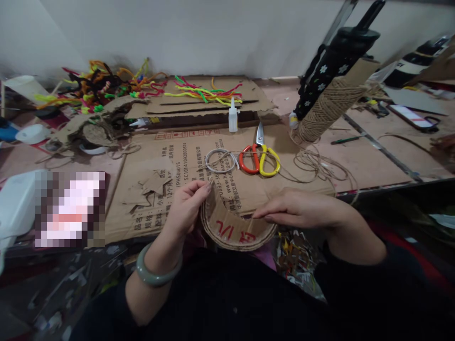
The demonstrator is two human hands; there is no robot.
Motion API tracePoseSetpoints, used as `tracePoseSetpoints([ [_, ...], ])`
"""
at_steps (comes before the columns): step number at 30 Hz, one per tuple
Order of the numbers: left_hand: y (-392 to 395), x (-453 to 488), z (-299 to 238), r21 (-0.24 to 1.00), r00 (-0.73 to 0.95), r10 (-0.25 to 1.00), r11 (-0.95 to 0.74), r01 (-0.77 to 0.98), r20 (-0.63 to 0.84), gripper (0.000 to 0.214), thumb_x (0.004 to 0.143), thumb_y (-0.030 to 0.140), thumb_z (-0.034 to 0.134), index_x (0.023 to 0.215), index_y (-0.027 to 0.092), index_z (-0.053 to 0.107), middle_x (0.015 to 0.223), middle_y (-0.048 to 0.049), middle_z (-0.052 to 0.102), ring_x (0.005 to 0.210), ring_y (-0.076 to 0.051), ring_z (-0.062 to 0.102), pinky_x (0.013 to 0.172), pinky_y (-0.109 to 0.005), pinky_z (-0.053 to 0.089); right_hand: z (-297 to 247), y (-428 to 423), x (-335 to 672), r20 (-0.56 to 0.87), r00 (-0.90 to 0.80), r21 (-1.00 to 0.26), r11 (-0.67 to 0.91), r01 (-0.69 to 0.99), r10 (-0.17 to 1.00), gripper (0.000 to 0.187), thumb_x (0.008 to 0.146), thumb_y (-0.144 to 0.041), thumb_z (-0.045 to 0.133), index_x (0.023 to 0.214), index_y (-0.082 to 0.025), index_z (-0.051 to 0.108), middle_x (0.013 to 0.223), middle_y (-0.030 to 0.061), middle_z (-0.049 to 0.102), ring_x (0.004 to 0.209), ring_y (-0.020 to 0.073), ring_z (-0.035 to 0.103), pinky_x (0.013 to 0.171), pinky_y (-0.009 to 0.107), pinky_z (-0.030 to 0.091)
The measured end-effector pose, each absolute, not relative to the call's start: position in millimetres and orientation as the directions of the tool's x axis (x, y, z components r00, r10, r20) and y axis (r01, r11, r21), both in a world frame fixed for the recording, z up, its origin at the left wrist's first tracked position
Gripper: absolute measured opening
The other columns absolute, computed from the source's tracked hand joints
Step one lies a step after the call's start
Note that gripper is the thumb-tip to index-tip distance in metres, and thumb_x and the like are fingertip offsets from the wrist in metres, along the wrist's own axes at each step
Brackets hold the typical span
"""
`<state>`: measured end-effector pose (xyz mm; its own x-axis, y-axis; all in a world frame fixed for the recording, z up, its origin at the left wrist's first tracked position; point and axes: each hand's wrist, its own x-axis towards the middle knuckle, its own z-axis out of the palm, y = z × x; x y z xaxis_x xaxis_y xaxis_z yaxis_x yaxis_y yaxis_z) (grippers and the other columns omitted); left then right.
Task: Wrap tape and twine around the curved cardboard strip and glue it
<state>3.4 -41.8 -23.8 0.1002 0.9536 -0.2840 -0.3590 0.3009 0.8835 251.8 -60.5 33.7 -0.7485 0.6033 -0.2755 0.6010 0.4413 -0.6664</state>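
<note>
A crescent-shaped cardboard piece with red characters sits between my two hands, close to my body. My left hand, with a grey-green bangle at the wrist, pinches the crescent's left tip. My right hand has its fingers pressed together on the crescent's right tip. A thin twine strand runs from the piece toward the table. Just beyond my hands on a flat cardboard sheet lie scissors with one red and one yellow handle and a small coil of white cord.
A small glue bottle stands behind the scissors. A twine-wrapped roll leans at right, loose twine below it. Coloured pipe cleaners pile at back left, some on stacked cardboard. A phone lies far right. Cardboard scraps sit left.
</note>
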Motion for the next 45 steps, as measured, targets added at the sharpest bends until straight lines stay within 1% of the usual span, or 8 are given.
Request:
tracePoseSetpoints([
  [5, -42.0, 2.6, -24.3, 0.890, 0.112, 0.953, 0.304, -0.341, -0.283, 0.026, 0.057, 0.034, 0.084, 0.065, 0.014, 0.069, 0.053, 0.0003, 0.063, 0.044, -0.008, 0.054, 0.045, -0.018, 0.045, 33.8, -61.8, 251.7, -0.271, -0.753, -0.663, 0.451, 0.598, 0.599, 0.033, 0.093, -0.022, 0.047, 0.118, -0.019, 0.069, 0.088, 0.0032, 0.077, 0.069, 0.0109, 0.067, 0.061, 0.020, 0.046],
  [18, -42.8, 1.6, -22.3, 0.922, 0.118, 0.961, 0.273, -0.275, -0.249, 0.028, 0.058, 0.034, 0.082, 0.061, 0.014, 0.063, 0.049, 0.0031, 0.058, 0.042, -0.006, 0.049, 0.041, -0.015, 0.038, 37.9, -63.8, 244.8, -0.358, -0.764, -0.679, 0.412, 0.608, 0.537, 0.036, 0.094, -0.024, 0.044, 0.120, -0.015, 0.067, 0.099, 0.0068, 0.076, 0.080, 0.0131, 0.068, 0.069, 0.021, 0.046],
  [26, -42.5, 0.4, -25.0, 0.890, 0.213, 0.947, 0.304, -0.340, -0.242, 0.037, 0.060, 0.049, 0.081, 0.071, 0.015, 0.071, 0.058, 0.0002, 0.063, 0.050, -0.007, 0.055, 0.049, -0.017, 0.045, 40.6, -65.1, 257.8, -0.328, -0.718, -0.663, 0.392, 0.638, 0.614, 0.037, 0.094, -0.026, 0.043, 0.120, -0.014, 0.067, 0.100, 0.0075, 0.076, 0.082, 0.0134, 0.069, 0.069, 0.022, 0.048],
  [34, -41.8, -1.6, -23.7, 0.888, 0.295, 0.905, 0.383, -0.254, -0.306, 0.034, 0.056, 0.041, 0.087, 0.069, 0.015, 0.070, 0.058, 0.0011, 0.063, 0.049, -0.006, 0.054, 0.048, -0.015, 0.044, 44.9, -62.5, 263.7, -0.371, -0.723, -0.694, 0.343, 0.633, 0.582, 0.036, 0.094, -0.028, 0.046, 0.121, -0.015, 0.067, 0.111, 0.0062, 0.073, 0.096, 0.0148, 0.070, 0.081, 0.023, 0.050],
  [36, -42.3, -2.9, -23.9, 0.882, 0.292, 0.907, 0.383, -0.276, -0.303, 0.035, 0.056, 0.042, 0.087, 0.067, 0.015, 0.069, 0.058, 0.0009, 0.064, 0.049, -0.006, 0.055, 0.048, -0.015, 0.044, 45.2, -59.7, 262.3, -0.335, -0.705, -0.689, 0.348, 0.636, 0.625, 0.036, 0.093, -0.031, 0.049, 0.121, -0.016, 0.066, 0.111, 0.0068, 0.074, 0.096, 0.0160, 0.070, 0.081, 0.024, 0.051],
  [41, -45.2, -5.7, -23.9, 0.866, 0.292, 0.914, 0.372, -0.333, -0.281, 0.033, 0.056, 0.040, 0.087, 0.065, 0.015, 0.068, 0.056, 0.0018, 0.064, 0.048, -0.006, 0.055, 0.049, -0.014, 0.044, 35.2, -25.4, 234.8, -0.029, -0.453, -0.517, 0.374, 0.770, 0.891, 0.033, 0.095, -0.028, 0.046, 0.120, -0.020, 0.067, 0.112, 0.0062, 0.073, 0.099, 0.0184, 0.067, 0.086, 0.030, 0.049],
  [43, -46.2, -5.3, -23.1, 0.864, 0.293, 0.914, 0.375, -0.337, -0.282, 0.034, 0.054, 0.040, 0.088, 0.065, 0.015, 0.068, 0.055, 0.0016, 0.064, 0.047, -0.006, 0.055, 0.048, -0.015, 0.044, 28.4, -3.6, 213.3, 0.067, -0.453, -0.392, 0.441, 0.807, 0.889, 0.031, 0.094, -0.026, 0.048, 0.117, -0.021, 0.067, 0.116, 0.0060, 0.071, 0.102, 0.0199, 0.065, 0.087, 0.031, 0.047],
  [45, -46.5, -4.4, -22.7, 0.863, 0.286, 0.915, 0.374, -0.340, -0.284, 0.035, 0.052, 0.040, 0.088, 0.065, 0.015, 0.067, 0.055, 0.0015, 0.064, 0.047, -0.006, 0.055, 0.048, -0.016, 0.044, 21.6, 16.6, 190.3, 0.079, -0.491, -0.260, 0.494, 0.830, 0.867, 0.028, 0.093, -0.018, 0.047, 0.111, -0.020, 0.069, 0.113, 0.0077, 0.071, 0.101, 0.0201, 0.063, 0.083, 0.030, 0.045],
])
